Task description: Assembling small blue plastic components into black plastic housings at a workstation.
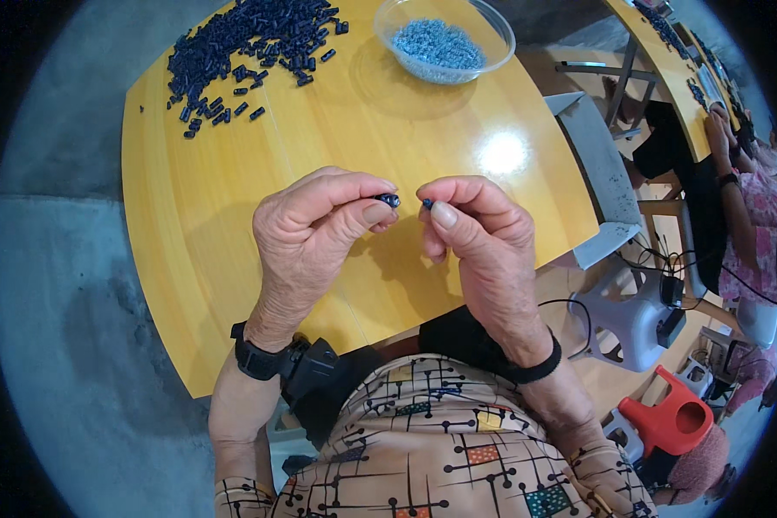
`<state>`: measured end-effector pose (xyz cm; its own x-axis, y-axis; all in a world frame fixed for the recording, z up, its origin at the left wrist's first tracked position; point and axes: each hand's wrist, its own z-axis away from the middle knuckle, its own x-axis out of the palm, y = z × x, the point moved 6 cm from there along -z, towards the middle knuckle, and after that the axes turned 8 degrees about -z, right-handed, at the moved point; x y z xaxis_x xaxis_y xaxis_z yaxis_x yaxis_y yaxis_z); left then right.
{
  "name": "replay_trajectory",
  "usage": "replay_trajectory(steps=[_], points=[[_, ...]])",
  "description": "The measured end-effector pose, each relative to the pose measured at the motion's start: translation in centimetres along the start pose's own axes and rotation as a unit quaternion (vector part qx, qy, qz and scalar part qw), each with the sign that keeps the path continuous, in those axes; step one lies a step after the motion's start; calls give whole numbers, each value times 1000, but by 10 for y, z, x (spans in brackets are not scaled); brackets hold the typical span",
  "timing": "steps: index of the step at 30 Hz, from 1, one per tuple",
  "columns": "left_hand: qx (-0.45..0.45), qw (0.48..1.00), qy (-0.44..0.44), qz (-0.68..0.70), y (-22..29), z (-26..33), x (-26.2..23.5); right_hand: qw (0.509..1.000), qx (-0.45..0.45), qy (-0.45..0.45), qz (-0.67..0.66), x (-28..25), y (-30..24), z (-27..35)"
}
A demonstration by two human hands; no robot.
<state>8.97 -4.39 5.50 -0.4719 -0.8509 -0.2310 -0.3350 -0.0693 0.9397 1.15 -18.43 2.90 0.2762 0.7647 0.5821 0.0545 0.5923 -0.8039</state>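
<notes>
Over the near half of the table, my left hand (315, 220) pinches a small black cylindrical part (389, 199) between thumb and forefinger, its end turned to the right. A short gap away, my right hand (485, 229) is closed in a pinch on a tiny dark piece (426, 204); its kind is too small to tell. At the far left lies a loose heap of black cylindrical parts (246, 47), with several strays on its near side. A clear plastic bowl (498, 59) stands at the far middle, holding many tiny bluish metallic pieces (440, 47).
The yellow wooden table (198, 250) has a grey metal tray-like piece (600, 155) along its right side. Further right are a grey plastic stool (634, 302) with cables, a red stool (673, 414), and a person (742, 198) at another table.
</notes>
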Motion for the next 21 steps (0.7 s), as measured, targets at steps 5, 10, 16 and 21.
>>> replay_trajectory(steps=[5,10,16,21], points=[[37,997,-25,-60,4,1,0,1000,12,-11,-26,1,-1,1],[66,993,-30,-91,7,0,2,992,46,-26,-114,1,5,0],[69,992,2,-105,10,-1,2,985,75,-29,-152,0,12,-1],[80,989,-6,-121,10,-2,3,982,84,-31,-168,-2,16,0]])
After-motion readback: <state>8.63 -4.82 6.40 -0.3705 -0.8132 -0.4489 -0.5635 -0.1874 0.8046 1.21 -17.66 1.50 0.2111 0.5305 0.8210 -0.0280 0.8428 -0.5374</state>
